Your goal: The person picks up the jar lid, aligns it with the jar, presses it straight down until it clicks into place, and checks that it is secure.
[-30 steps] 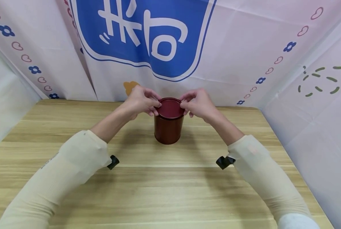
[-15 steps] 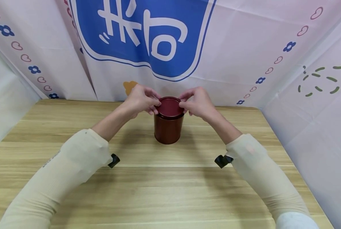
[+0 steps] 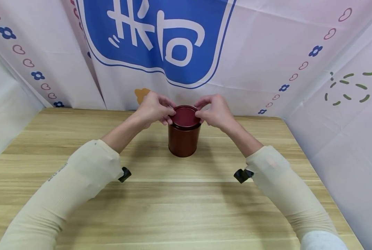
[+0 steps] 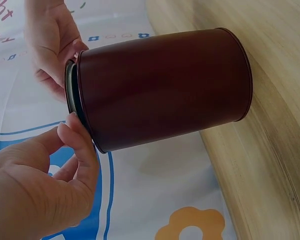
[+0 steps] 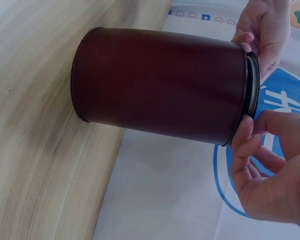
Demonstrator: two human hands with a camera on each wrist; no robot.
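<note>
Hands meet at the middle of the head view, one on each side of a dark red tin (image 3: 184, 139) that stands upright on the wooden table (image 3: 173, 208), toward its far edge, close to the printed cloth backdrop (image 3: 267, 52). Left hand (image 3: 153, 109) comes in from the left of the frame and right hand (image 3: 215, 111) from the right; both have fingers curled and pinching the rim of the lid (image 3: 185, 117), thumb and fingertips together on its edge. In the left wrist view the left hand's fingers (image 4: 82, 145) press against the lid's edge where it meets the tin's top, and the other hand (image 4: 52, 45) grips the far side; the right wrist view shows the same from the other side, with the right hand's fingers (image 5: 245, 132) on the rim and the left hand (image 5: 265, 30) at upper right. The lid looks seated but a thin dark band shows between it and the tin body in both wrist views, so it seems partly raised or not pressed fully home; I cannot tell which. As far as can be judged, the lid work is midway: grip is taken on both sides, the lid is neither clear of the tin nor plainly flush. Nothing else lies on the table near the tin.
</note>
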